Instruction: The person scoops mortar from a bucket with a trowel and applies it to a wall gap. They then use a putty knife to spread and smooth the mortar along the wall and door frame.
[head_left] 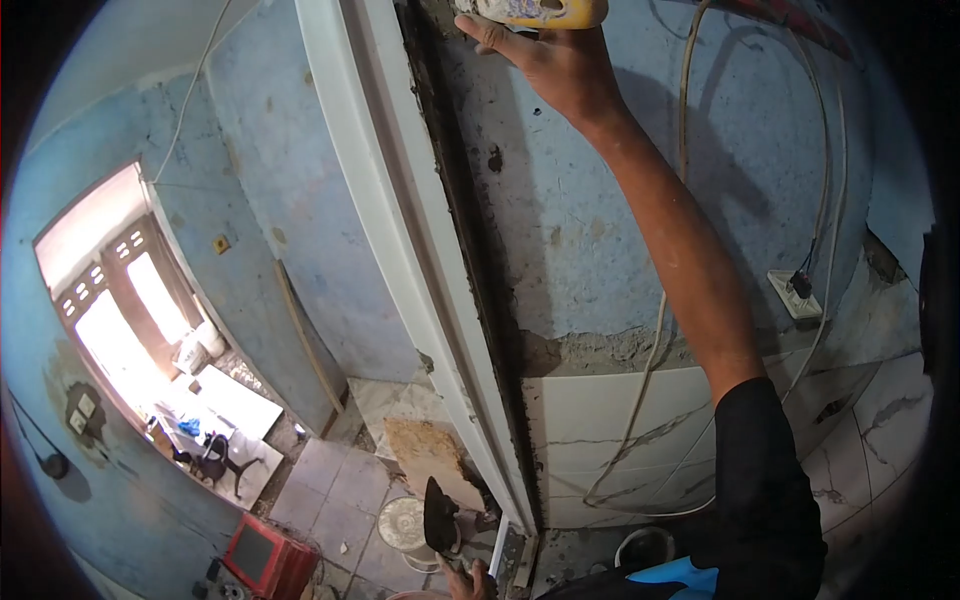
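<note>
My right arm reaches up along the wall, and my right hand point(565, 65) is under a yellow plaster-smeared object point(555, 12), cut off by the top edge. One finger points left, towards the dark gap beside the white door frame point(390, 190); the others are partly hidden by the yellow object. At the bottom edge, my left hand point(468, 578) is closed at the base of a dark, pointed trowel point(438, 515). The trowel's blade points up, beside the foot of the frame. Most of this hand is cut off.
A bucket of pale mix point(403, 522) stands on the tiled floor, near a worn board point(435, 455). A red box point(265, 560) lies lower left. Cables hang on the blue wall near a socket point(797, 294). Another bucket point(645, 548) stands below the wall tiles.
</note>
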